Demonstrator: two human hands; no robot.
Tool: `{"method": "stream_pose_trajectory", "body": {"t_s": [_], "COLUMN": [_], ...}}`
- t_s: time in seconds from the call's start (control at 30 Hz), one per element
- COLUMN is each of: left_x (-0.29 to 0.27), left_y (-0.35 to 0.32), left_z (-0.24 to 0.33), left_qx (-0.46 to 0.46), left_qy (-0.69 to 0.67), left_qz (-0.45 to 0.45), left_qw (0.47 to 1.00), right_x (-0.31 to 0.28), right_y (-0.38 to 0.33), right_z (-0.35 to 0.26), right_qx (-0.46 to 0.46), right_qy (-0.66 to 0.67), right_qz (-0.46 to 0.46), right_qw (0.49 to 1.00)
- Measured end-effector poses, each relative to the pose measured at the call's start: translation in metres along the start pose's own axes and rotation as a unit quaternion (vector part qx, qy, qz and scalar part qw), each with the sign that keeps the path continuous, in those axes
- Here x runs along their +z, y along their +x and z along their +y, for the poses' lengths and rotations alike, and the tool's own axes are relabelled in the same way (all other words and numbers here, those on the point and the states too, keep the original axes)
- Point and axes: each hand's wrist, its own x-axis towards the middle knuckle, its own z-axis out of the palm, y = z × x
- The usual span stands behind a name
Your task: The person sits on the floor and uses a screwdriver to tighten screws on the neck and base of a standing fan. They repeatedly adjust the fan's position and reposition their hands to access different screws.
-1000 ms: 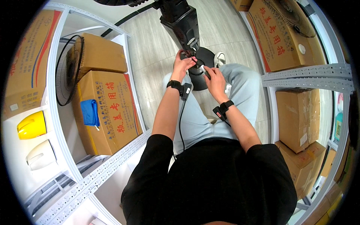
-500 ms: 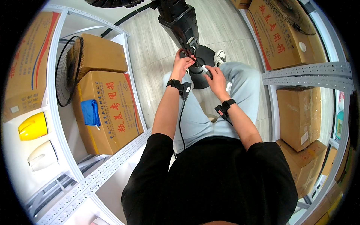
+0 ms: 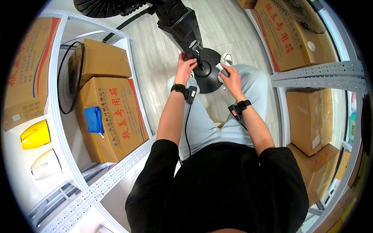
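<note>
A black pedestal fan (image 3: 182, 25) stands tilted in my view, its round base (image 3: 209, 83) on the floor between my feet. Its ribbed head is cut off by the upper edge. My left hand (image 3: 186, 66) is at the lower end of the fan's box-shaped housing, thumb and fingers curled around the pole joint; some fingertips are hidden. Just right of the base, my right hand (image 3: 233, 79) is closed around a short hand tool (image 3: 223, 71) with a grey body and whitish end, held apart from the fan. Its exact kind is unclear.
On the left shelf are cardboard boxes (image 3: 112, 116), a round black fan grille (image 3: 70, 77), a blue cloth pouch (image 3: 93, 119), and yellow (image 3: 35, 134) and white (image 3: 46, 164) plastic pieces. Right-hand shelves hold more boxes (image 3: 309, 120) and another grille (image 3: 299, 13). Metal shelf rails (image 3: 318, 80) flank me.
My right hand has drawn right and away from the pole with the hand tool. The dark cord loop beside the pole no longer shows. My left hand stays at the joint.
</note>
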Motion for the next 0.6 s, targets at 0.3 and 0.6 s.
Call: {"method": "stream_pose_trajectory", "body": {"t_s": [0.3,0.6], "left_x": [-0.002,-0.003], "left_y": [0.002,0.004], "left_z": [-0.004,-0.006], "left_qx": [0.002,-0.001], "left_qy": [-0.012,-0.021], "left_qz": [0.012,0.015], "left_qw": [1.000,1.000], "right_x": [-0.001,0.001], "right_y": [0.008,0.022], "right_z": [0.010,-0.006], "right_qx": [-0.045,-0.076], "right_qy": [-0.003,-0.031], "right_qz": [0.023,0.027], "right_qw": [0.999,0.996]}}
